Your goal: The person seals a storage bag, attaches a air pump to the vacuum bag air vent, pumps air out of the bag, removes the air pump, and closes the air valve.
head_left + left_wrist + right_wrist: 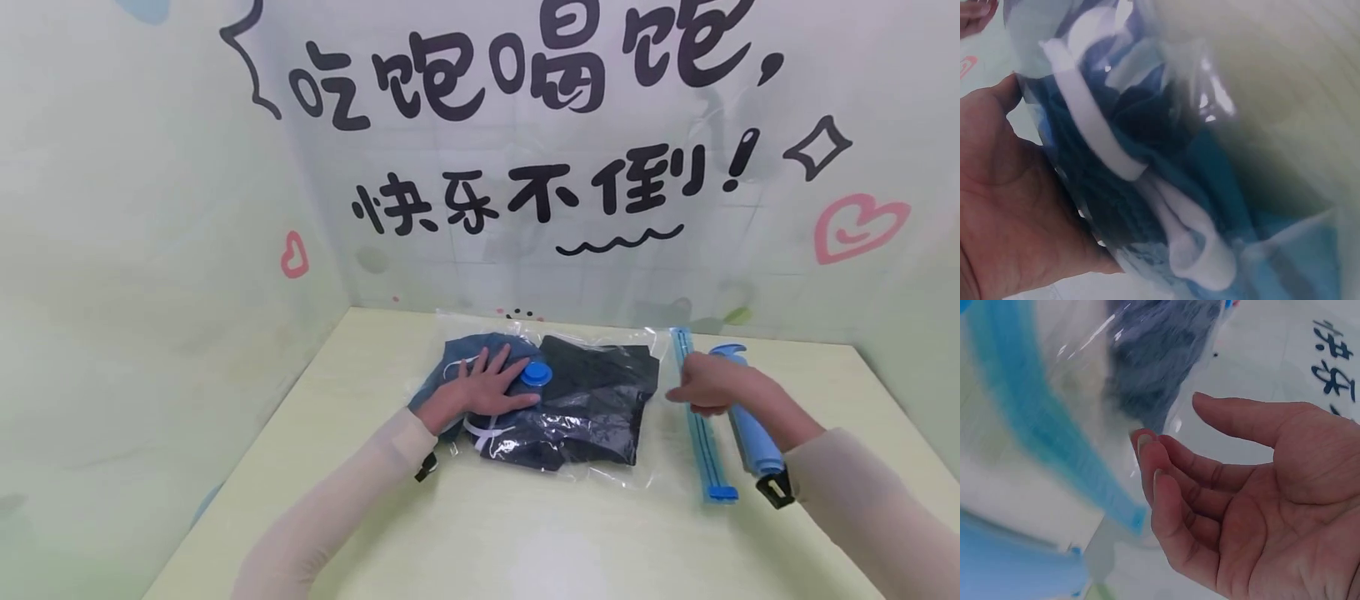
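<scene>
A clear plastic vacuum storage bag [652, 475] lies flat on the table with folded clothes inside. On its left is a teal-blue garment [465, 348] with white cord or trim [1088, 112]; on its right is a dark garment [600, 375]. My left hand [487, 392] rests spread on the bag, beside the round blue valve [536, 373]. Over the bag's right end hovers my right hand [708, 385], near the blue zip strip [703, 446]. Its fingers curl loosely with the thumb apart, and nothing shows between them in the right wrist view.
A light-blue hand pump [757, 442] lies on the table [480, 533] just right of the zip strip, partly behind the right forearm. A blue slider [722, 494] sits at the strip's near end. A printed wall covering [517, 275] stands behind the table.
</scene>
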The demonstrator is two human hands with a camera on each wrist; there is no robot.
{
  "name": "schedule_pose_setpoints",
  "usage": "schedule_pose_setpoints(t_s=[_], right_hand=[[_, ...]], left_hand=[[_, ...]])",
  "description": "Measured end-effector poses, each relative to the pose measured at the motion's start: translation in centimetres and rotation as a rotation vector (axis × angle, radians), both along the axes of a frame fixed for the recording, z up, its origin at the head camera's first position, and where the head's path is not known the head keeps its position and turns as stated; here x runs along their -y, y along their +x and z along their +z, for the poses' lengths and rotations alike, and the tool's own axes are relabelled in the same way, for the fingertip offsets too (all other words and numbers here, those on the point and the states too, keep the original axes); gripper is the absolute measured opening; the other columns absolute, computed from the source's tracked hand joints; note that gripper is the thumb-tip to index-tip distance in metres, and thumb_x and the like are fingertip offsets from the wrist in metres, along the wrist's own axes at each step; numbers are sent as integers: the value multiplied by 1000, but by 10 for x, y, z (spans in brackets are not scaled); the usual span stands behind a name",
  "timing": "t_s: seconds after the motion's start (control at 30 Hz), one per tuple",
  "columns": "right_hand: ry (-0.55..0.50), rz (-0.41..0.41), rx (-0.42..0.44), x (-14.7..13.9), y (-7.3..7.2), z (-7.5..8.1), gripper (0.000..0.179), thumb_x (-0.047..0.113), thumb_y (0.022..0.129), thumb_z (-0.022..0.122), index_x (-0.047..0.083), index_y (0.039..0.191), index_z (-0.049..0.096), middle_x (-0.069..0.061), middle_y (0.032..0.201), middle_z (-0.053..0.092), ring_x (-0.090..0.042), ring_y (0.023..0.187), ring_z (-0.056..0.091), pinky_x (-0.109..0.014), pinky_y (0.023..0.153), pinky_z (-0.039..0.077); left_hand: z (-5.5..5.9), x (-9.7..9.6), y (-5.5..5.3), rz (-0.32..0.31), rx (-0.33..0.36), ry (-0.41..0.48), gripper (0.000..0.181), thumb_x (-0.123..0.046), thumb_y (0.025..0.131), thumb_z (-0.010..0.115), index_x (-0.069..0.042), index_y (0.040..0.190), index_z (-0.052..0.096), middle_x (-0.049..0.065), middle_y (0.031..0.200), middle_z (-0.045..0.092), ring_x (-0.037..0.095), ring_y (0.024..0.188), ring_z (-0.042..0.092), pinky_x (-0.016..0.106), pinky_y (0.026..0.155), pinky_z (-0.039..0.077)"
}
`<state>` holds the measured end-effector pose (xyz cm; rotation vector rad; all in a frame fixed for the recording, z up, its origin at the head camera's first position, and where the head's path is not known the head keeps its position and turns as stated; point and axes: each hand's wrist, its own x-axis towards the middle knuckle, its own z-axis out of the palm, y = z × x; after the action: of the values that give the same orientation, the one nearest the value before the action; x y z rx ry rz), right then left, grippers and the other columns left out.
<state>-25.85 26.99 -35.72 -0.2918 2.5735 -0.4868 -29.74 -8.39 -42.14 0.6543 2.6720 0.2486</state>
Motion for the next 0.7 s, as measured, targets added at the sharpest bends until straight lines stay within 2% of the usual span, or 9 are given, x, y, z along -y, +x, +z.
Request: schedule_pose_setpoints(t_s=[0.17, 0.27, 0.37, 0.47, 0.7], right_hand=[[-19, 122, -133, 48, -14, -1, 39, 19, 99, 66, 10, 63, 55, 0, 58, 54, -12, 52, 53, -27, 52, 45], [-18, 154, -206, 79, -26, -10, 36, 23, 98, 68, 11, 67, 55, 0, 61, 52, -15, 56, 51, -29, 55, 43], [-11, 151, -249, 106, -37, -19, 29, 29, 98, 69, 7, 82, 60, -3, 70, 56, -19, 63, 52, -34, 60, 46], [-10, 138, -268, 125, -46, -26, 32, 33, 99, 68, 4, 92, 60, -5, 76, 60, -21, 68, 56, -36, 64, 47], [-52, 144, -301, 143, -56, -42, 38, 39, 99, 67, 4, 86, 58, -5, 71, 58, -21, 63, 55, -34, 60, 45]], left_hand=[[2, -2, 5, 22, -28, -38, 83, -70, 100, 38, -28, 166, 8, 7, 169, -5, 41, 151, -6, 68, 114, 3], [0, -1, 7, 31, -54, -49, 85, -72, 99, 37, -27, 166, 9, 7, 170, -2, 41, 152, -4, 68, 114, 5], [-4, 1, 6, 42, -66, -61, 87, -74, 98, 35, -27, 166, 8, 6, 170, -2, 40, 152, -4, 67, 114, 5], [-8, 1, 3, 56, -68, -63, 88, -76, 97, 35, -27, 166, 8, 5, 170, -3, 39, 152, -5, 66, 115, 2], [-24, -2, 0, 64, -72, -32, 91, -81, 94, 32, -30, 165, 8, 2, 170, -7, 35, 151, -13, 64, 115, -4]])
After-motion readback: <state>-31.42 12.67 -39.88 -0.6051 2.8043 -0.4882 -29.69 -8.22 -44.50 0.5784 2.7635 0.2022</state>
